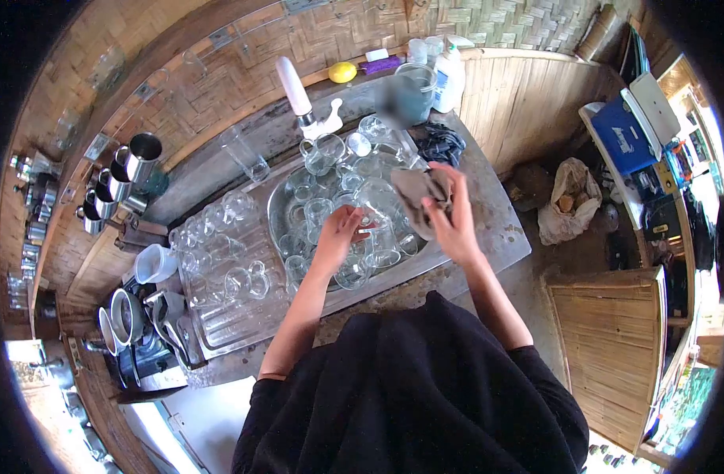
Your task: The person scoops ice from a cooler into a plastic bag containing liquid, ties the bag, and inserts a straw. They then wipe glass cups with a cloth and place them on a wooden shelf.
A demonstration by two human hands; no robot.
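Note:
Over the sink, my left hand is closed at the handle of a large clear glass pitcher. My right hand grips a grey-brown cloth, which hangs beside the pitcher's right side. Below and around both hands, the steel basin is crowded with clear glass mugs and other glassware. A white tap rises behind the basin.
Rows of glasses stand on the ribbed drainboard at left. A grey bucket, white pump bottle and dark plastic bag sit behind right. Metal mugs hang at left; pans lie below.

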